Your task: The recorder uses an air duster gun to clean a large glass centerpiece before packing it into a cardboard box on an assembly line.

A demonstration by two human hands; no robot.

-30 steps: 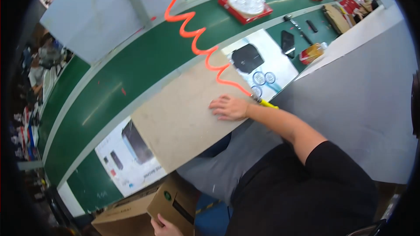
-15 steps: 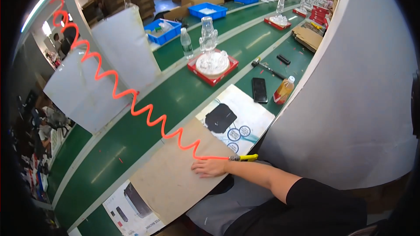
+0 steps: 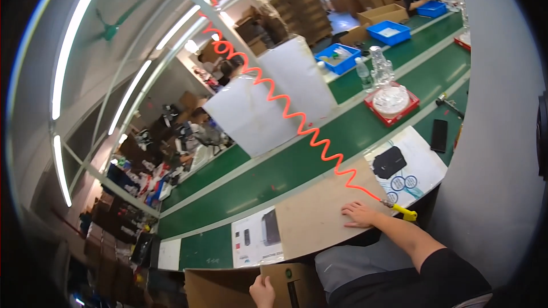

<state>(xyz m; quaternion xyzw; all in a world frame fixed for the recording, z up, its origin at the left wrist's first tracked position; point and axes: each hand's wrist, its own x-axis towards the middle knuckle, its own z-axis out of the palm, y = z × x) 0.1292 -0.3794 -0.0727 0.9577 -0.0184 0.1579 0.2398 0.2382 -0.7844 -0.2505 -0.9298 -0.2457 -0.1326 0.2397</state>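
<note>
My right hand (image 3: 358, 215) lies flat, fingers spread, on a brown cardboard sheet (image 3: 311, 217) at the bench edge. Just beyond its wrist is a yellow air blow gun (image 3: 406, 213), joined to an orange coiled hose (image 3: 324, 147) that runs up to the left. My left hand (image 3: 262, 292), low in the view, is closed on the upper edge of an open cardboard box (image 3: 222, 283) below the bench. Printed white cardboard (image 3: 257, 240) shows left of the brown sheet, and another printed piece (image 3: 419, 157) lies at its right.
A green conveyor belt (image 3: 240, 202) runs behind the bench. On it, a red tray (image 3: 393, 104) carries clear plastic parts beside a clear bottle (image 3: 363, 74). Blue bins (image 3: 338, 58) and white panels (image 3: 251, 115) stand beyond. A phone (image 3: 439, 136) lies near the grey partition (image 3: 502, 154) at right.
The view has swung left, so the bench appears further right. My left hand and the cardboard box have come into view. My right hand still rests on the brown sheet.
</note>
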